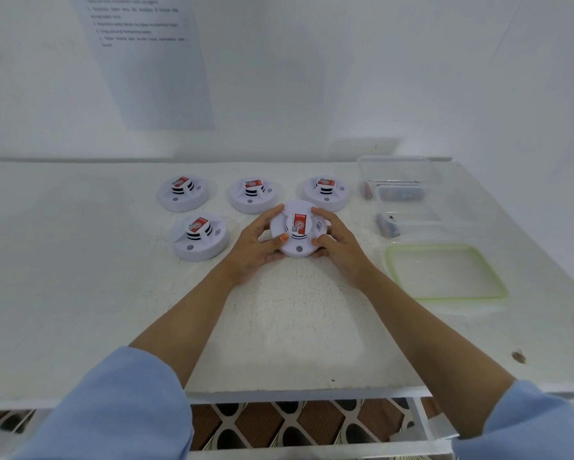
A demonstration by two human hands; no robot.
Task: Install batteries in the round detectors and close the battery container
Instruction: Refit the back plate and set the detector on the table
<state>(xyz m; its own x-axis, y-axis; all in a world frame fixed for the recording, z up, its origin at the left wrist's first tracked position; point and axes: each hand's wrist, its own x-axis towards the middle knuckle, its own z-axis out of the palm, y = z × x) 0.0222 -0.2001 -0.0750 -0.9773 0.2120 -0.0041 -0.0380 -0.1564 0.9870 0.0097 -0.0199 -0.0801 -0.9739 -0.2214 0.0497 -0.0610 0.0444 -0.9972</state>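
At frame centre the round detector (pixel 298 232) was clasped by its rim, fingers of left hand (pixel 257 249) and right hand (pixel 338 244) curled round it; it was judged light, rigid, slippery plastic.

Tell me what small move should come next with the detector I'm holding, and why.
Probably turn the detector over to find its battery cover: left hand and right hand grip it label-up, with loose batteries lying to its right.

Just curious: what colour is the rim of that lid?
Light green, round the clear lid; head view shows it.
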